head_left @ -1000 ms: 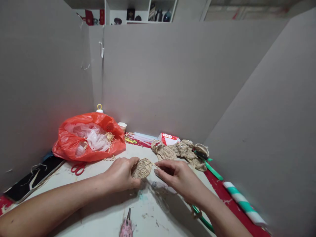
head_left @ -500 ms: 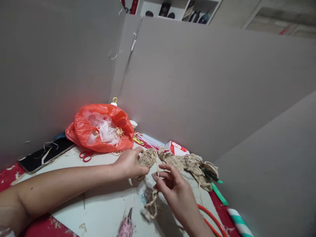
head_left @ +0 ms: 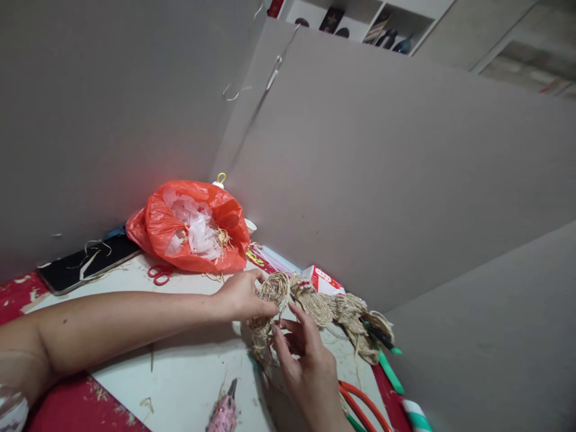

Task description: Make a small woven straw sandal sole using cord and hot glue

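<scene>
Right hand (head_left: pixel 308 363) moved closer to woven coil (head_left: pixel 275 288); red-white box (head_left: pixel 323 281) lettering illegible.

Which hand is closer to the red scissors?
Left. The left hand, holding the woven coil, is to the right of the red scissors in the picture; the right hand is farther right and lower.

Panels (head_left: pixel 382 150): plain grey, enclosing the table (head_left: pixel 67 411) at left, back and right.
Shelf (head_left: pixel 310 9): white, divided into compartments, seen over the panels.
Table: red, with a pale board (head_left: pixel 189 375) on top.
Light: dim, soft, faintly reddish low at left.
</scene>
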A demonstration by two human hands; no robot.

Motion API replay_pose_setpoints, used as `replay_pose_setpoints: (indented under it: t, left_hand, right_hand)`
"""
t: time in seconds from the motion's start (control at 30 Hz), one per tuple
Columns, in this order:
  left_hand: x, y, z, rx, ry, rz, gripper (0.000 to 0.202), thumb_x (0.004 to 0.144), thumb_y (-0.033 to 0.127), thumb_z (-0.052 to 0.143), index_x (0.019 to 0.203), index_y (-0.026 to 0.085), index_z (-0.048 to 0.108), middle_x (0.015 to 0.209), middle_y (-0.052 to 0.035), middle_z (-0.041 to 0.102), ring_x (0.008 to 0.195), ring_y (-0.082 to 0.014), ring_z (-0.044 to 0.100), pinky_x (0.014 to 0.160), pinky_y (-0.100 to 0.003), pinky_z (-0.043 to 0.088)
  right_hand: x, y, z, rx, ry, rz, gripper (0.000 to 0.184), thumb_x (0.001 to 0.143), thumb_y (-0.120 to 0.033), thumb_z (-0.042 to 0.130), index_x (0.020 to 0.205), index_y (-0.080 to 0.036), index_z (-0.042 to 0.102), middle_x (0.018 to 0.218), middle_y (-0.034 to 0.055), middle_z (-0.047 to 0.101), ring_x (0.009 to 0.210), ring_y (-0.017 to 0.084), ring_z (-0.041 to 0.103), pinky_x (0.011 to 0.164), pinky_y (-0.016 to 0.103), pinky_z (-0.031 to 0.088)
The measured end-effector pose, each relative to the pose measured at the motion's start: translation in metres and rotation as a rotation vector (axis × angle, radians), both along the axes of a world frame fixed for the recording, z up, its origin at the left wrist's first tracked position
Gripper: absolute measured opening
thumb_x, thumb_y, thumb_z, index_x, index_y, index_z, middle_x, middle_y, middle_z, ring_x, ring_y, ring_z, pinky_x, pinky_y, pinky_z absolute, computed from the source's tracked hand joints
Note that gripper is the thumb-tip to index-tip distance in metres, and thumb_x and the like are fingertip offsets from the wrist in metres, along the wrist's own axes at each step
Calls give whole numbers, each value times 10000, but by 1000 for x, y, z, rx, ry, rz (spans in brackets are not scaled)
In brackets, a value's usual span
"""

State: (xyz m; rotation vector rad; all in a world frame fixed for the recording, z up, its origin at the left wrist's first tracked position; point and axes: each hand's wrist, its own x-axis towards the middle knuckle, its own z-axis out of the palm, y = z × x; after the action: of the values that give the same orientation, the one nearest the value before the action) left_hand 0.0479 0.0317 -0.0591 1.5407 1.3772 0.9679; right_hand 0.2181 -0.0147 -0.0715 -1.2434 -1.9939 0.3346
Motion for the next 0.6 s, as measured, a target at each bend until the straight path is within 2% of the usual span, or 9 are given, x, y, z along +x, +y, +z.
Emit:
replay_pose_setpoints:
  t: [0.23, 0.4, 0.47, 0.57, 0.6]
  left_hand:
    - [0, 1, 2, 21, -103, 53, 420, 578, 329, 701, 955, 194, 575, 708, 2, 646, 628, -182, 619, 516, -240, 428]
    - [1, 6, 2, 65, -174, 97, 425, 597, 299, 706, 972, 197, 534, 720, 21, 609, 666, -168, 618, 588, -252, 464]
    - [2, 7, 3, 67, -198, 86, 430, 619, 295, 698, 993, 199, 508, 720, 28, 606, 666, -158, 620, 606, -252, 471]
    - [2, 8, 6, 66, -284, 63, 406, 642, 290, 693, 983, 195, 492, 741, 19, 631, 678, -150, 630, 630, -251, 481]
    - [2, 9, 7, 58, -305, 80, 421, 622, 285, 717, 971, 193, 500, 743, 14, 641, 685, -152, 631, 633, -250, 481]
  right_hand:
    - [-3, 0, -5, 119, 25, 20, 259, 895, -243, 533, 1137, -172, 473, 774, 42, 721, 590, 144, 700, 543, 194, 556]
    - [-7, 1, -10, 184, -51, 32, 210, 910, -193, 521, 1117, -167, 500, 797, 50, 699, 581, 141, 680, 538, 212, 554]
    - [-8, 1, -14, 236, -86, 32, 264, 921, -180, 496, 1184, -147, 495, 875, 84, 713, 651, 163, 696, 596, 251, 571]
    - [-10, 1, -17, 333, -159, 45, 369, 932, -166, 471, 1296, -107, 458, 1097, 166, 694, 926, 224, 692, 788, 328, 569]
    - [-9, 2, -17, 360, -185, 48, 387, 937, -161, 463, 1317, -91, 449, 1108, 177, 691, 951, 232, 684, 811, 338, 562]
